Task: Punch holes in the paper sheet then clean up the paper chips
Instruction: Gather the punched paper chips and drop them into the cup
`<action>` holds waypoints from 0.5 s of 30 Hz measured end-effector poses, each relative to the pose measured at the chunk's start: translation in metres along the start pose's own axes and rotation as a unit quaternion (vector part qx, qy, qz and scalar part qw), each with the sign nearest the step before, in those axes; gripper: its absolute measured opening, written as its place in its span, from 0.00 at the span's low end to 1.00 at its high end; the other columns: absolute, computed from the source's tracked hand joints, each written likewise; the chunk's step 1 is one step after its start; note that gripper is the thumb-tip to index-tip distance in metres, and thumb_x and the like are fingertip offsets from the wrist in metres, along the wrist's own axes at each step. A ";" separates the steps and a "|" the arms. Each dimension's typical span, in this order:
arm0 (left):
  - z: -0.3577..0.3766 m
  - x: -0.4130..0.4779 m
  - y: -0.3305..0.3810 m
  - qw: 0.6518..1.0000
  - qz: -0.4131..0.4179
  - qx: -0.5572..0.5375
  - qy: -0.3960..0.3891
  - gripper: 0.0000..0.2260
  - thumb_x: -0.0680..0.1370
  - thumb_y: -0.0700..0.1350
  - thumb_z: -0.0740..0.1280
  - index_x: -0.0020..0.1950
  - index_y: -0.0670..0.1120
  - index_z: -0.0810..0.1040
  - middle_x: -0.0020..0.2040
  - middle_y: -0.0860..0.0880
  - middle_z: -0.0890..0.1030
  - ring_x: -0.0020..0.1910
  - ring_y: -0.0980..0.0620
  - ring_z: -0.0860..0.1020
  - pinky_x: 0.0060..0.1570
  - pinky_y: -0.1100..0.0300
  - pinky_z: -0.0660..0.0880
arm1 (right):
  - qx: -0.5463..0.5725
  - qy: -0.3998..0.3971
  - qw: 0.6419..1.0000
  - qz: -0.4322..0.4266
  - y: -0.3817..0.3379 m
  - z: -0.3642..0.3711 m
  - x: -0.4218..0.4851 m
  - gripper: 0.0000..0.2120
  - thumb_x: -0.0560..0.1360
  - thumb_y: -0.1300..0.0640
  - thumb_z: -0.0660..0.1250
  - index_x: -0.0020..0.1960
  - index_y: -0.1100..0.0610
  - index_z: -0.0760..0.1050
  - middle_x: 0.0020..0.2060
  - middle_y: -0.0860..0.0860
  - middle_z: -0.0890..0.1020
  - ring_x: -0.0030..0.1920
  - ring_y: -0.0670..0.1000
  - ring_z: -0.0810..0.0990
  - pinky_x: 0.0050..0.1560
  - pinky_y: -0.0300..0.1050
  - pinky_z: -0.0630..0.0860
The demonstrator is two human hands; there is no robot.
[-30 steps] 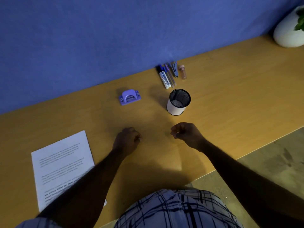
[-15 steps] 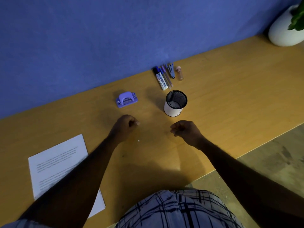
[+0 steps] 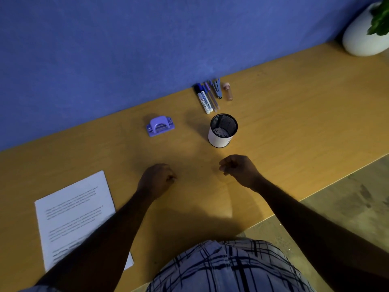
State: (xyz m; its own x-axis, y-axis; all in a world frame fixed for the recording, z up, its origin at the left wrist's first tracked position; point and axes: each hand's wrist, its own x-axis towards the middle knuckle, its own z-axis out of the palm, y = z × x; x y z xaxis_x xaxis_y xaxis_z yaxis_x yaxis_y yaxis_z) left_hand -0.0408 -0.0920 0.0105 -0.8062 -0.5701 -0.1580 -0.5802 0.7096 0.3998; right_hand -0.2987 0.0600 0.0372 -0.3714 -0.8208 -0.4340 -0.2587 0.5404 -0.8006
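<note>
My left hand and right hand curled over the desk, perhaps pinching chips I couldn't see. The cup stood near for them

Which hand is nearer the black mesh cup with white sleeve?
Right. The right hand is just on the person's side of the black mesh cup; the left hand is farther, off to the cup's left.

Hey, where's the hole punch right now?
In the head view, the purple hole punch sits on the wooden desk near the blue wall, left of the mesh cup and just beyond the left hand.
</note>
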 end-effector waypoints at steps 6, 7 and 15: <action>0.009 -0.006 -0.002 0.999 -0.001 0.042 0.019 0.07 0.75 0.48 0.68 0.49 0.48 0.82 0.49 0.49 0.77 0.50 0.47 0.75 0.47 0.55 0.72 | 0.008 -0.002 1.000 -0.009 0.001 -0.002 -0.004 0.05 0.74 0.65 0.70 0.48 0.58 0.80 0.39 0.54 0.84 0.37 0.49 0.82 0.42 0.44 0.78; 0.010 -0.005 -0.001 0.999 -0.003 0.050 0.011 0.07 0.76 0.48 0.67 0.49 0.47 0.81 0.50 0.48 0.77 0.51 0.46 0.75 0.48 0.54 0.72 | 0.008 -0.001 1.000 -0.009 0.002 -0.002 -0.004 0.05 0.74 0.65 0.71 0.48 0.57 0.80 0.39 0.54 0.84 0.38 0.49 0.82 0.42 0.44 0.78; 0.003 -0.001 -0.002 0.996 -0.080 0.039 0.013 0.08 0.78 0.47 0.63 0.53 0.46 0.78 0.53 0.45 0.76 0.54 0.44 0.74 0.53 0.50 0.71 | -0.005 -0.004 1.000 -0.010 0.003 0.001 -0.009 0.07 0.74 0.63 0.71 0.46 0.52 0.79 0.38 0.50 0.84 0.37 0.47 0.82 0.38 0.39 0.77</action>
State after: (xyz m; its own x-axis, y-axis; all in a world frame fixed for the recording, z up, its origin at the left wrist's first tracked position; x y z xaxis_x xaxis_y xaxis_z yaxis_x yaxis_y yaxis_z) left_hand -0.0392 -0.0917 0.0067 -0.6997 -0.6887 -0.1900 -0.7093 0.6379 0.2999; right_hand -0.2955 0.0686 0.0386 -0.3593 -0.8327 -0.4214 -0.2751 0.5260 -0.8048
